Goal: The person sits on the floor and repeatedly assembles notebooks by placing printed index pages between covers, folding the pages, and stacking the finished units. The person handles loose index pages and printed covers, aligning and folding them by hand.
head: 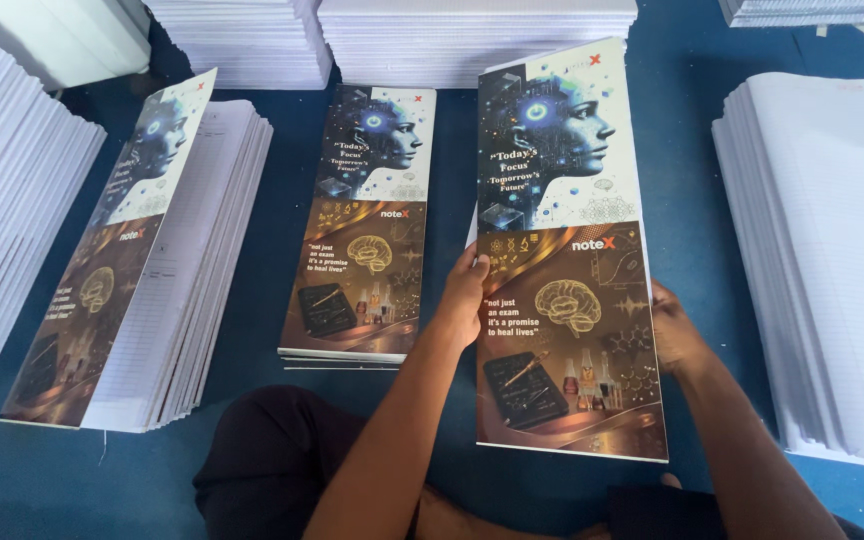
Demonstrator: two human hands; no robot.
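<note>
White paper stacks [822, 250] are laid around on the blue floor [692, 120]. A long printed cover sheet [567, 260] is held up, pinched at its edges by the left hand [464, 300] and right hand [674, 330]. It should be kept flat and straight.

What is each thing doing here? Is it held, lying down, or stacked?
Left hand: gripping the held cover's left edge.
Right hand: gripping its right edge.
Held cover: lifted, picture side up.
Middle covers: lying flat in a low pile.
Left stack: fanned, cover on top.
Right stack: lined sheets, uncovered.
</note>
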